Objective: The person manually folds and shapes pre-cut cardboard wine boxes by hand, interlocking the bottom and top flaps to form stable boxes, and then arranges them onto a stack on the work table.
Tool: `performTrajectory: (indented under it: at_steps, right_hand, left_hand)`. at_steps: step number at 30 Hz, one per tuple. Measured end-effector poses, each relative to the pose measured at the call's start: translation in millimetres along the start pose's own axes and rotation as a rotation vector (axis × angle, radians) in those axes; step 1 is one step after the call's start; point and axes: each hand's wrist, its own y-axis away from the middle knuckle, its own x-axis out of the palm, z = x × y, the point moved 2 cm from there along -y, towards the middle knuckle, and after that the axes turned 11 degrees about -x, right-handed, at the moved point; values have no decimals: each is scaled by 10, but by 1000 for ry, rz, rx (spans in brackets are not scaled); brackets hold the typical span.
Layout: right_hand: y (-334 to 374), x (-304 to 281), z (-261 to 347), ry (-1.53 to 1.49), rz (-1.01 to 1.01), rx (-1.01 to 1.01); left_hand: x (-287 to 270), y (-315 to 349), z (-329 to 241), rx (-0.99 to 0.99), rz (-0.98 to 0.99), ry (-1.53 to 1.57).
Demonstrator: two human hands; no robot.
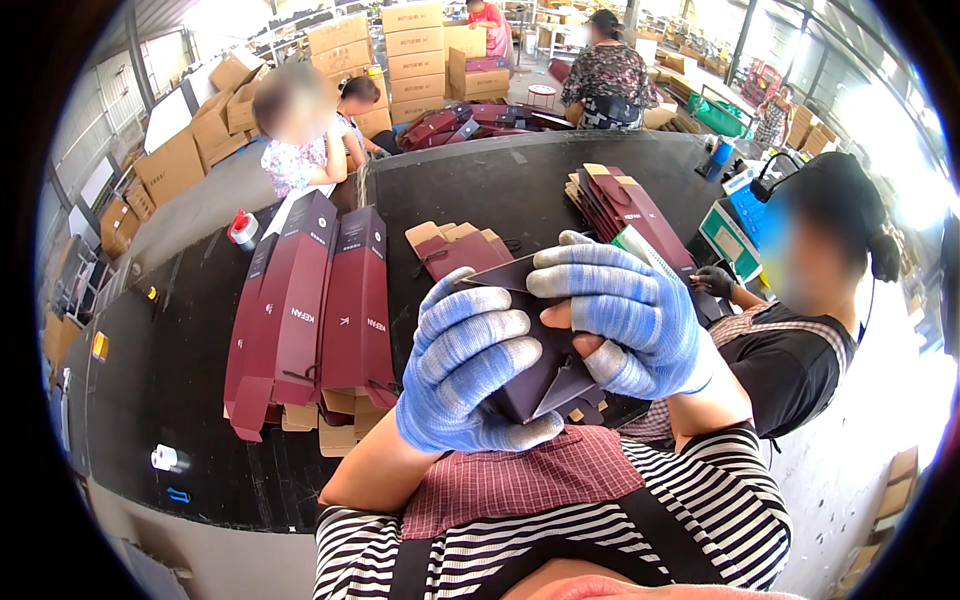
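Observation:
A dark purple cardboard box [545,368] is held end-up close to my chest, its pointed flaps standing out at the top and bottom. My left hand [470,362], in a blue and white knit glove, is curled around its left side. In a matching glove with bare thumb and fingertip showing, my right hand [622,312] grips the upper right edge and flap. Much of the box is hidden behind my fingers. Just beyond my hands lies a maroon carton [455,248] with open tan flaps and a black cord.
Long maroon boxes [300,310] lie on the black table [200,400] at left, beside tape rolls [165,457]. More flat cartons [625,195] are stacked at the far right. A co-worker [800,330] sits close on my right; others are beyond the table, near brown cartons [413,60].

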Motion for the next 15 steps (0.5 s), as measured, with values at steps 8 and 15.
performTrajectory:
  at_steps: [8, 15]
  right_hand:
    - [19, -23, 58, 35, 117, -17]
    - [35, -57, 116, 58, 178, 5]
  left_hand:
    - [26, 10, -34, 36, -8, 25]
    - [39, 16, -55, 53, -9, 47]
